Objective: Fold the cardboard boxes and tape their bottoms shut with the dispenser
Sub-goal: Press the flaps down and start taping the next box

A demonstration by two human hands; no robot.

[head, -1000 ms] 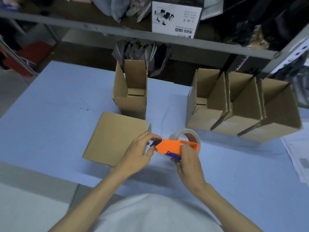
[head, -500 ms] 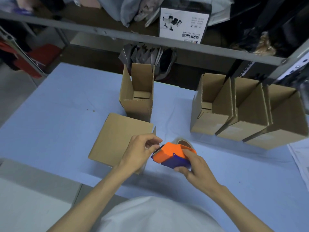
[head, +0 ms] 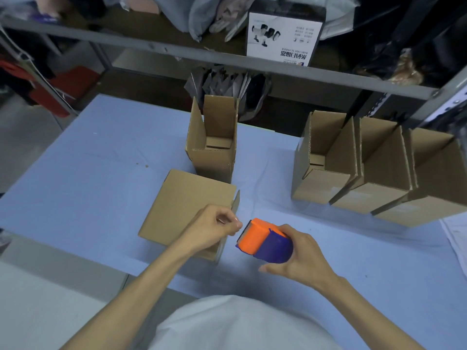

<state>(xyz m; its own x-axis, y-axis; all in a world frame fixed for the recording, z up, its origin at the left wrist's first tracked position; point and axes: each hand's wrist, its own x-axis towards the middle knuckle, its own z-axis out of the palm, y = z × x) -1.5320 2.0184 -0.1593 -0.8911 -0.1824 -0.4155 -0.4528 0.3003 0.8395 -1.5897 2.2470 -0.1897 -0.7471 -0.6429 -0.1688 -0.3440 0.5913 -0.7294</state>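
Observation:
A cardboard box (head: pixel 187 208) lies near the table's front edge with a plain face up. My left hand (head: pixel 212 229) hovers over its right end, thumb and forefinger pinched together just left of the dispenser's toothed edge; the clear tape end between them is barely visible. My right hand (head: pixel 300 258) grips the orange and purple tape dispenser (head: pixel 265 239) from the right, holding it above the blue table (head: pixel 101 173). The tape roll is hidden inside it.
An open box (head: pixel 212 160) stands upright behind the lying one. Three open boxes (head: pixel 353 173) lean in a row at the right. A metal shelf rail (head: pixel 227 63) crosses above the table's far edge. White paper (head: pixel 457 236) lies at the right edge.
My right hand has turned the dispenser so its purple side faces up and the roll is hidden. My left hand's fingertips have drawn a little away from its blade end.

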